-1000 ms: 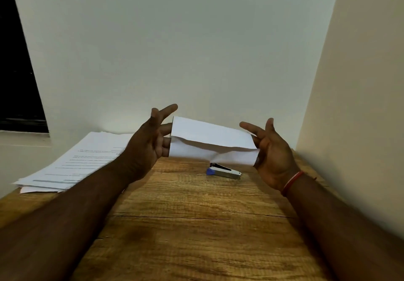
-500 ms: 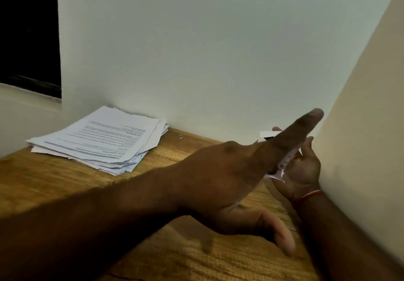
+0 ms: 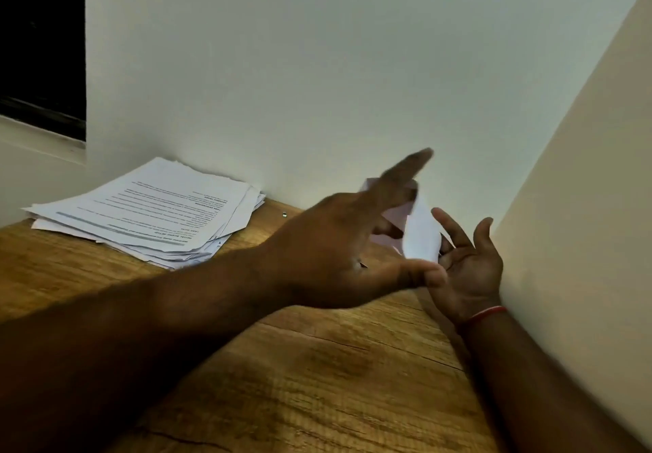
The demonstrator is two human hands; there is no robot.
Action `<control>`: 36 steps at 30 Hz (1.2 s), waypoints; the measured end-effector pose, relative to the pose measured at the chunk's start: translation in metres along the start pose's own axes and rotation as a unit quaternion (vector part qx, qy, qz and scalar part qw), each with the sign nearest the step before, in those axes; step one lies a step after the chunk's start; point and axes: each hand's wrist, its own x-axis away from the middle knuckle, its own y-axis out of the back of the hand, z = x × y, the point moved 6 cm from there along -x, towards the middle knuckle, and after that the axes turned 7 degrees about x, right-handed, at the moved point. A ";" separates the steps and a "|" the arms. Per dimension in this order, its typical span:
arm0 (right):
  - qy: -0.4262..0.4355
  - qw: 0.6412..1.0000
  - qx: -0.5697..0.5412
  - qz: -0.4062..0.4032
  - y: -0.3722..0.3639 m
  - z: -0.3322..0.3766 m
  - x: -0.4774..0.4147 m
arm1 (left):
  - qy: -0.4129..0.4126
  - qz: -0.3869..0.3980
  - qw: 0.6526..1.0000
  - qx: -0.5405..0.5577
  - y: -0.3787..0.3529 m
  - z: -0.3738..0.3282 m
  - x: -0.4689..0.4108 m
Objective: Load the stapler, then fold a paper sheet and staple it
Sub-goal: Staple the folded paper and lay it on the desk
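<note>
Now the left hand (image 3: 338,251), fingers straight and blurred, has swung across to the right hand (image 3: 465,269), which is palm-up and slack. The paper (image 3: 421,234) sits between them, by the side wall (image 3: 582,205). It was spread wide before and is now a narrow sliver, so folding looks under way. Long axis near upright, top toward the back wall (image 3: 317,64).

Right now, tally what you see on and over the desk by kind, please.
hands: 2, left hand and right hand
folded paper sheet: 1
stack of printed papers: 1
small loose bit: 1
Total: 5
</note>
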 end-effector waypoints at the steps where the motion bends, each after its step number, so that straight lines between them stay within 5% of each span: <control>1: 0.016 1.000 -0.002 -0.013 0.002 0.001 -0.003 | 0.024 -0.026 0.998 0.047 0.004 0.010 -0.001; 5: 0.051 0.998 0.015 -0.031 -0.002 0.007 -0.003 | 0.142 -0.136 0.973 0.118 0.019 0.068 -0.004; 11: 0.099 0.985 0.139 0.002 -0.026 0.007 0.006 | 0.243 -0.242 0.879 0.332 0.034 0.133 0.000; 19: 0.146 0.940 0.308 0.031 -0.034 -0.003 0.007 | 0.236 -0.268 0.934 -0.021 0.054 0.137 0.002; 24: 0.068 0.921 0.374 0.086 -0.044 -0.016 0.014 | 0.243 -0.195 0.916 -0.252 0.066 0.137 -0.001; 27: 0.079 0.849 0.513 0.099 -0.046 -0.021 0.019 | 0.139 -0.140 0.955 -0.223 0.048 0.126 -0.007; 30: 0.088 0.787 0.601 0.108 -0.047 -0.022 0.018 | 0.051 0.000 0.988 -0.143 0.008 0.109 -0.009; 36: 0.116 0.716 0.686 0.064 -0.040 -0.022 0.010 | 0.077 0.163 0.979 -0.091 -0.030 0.101 -0.002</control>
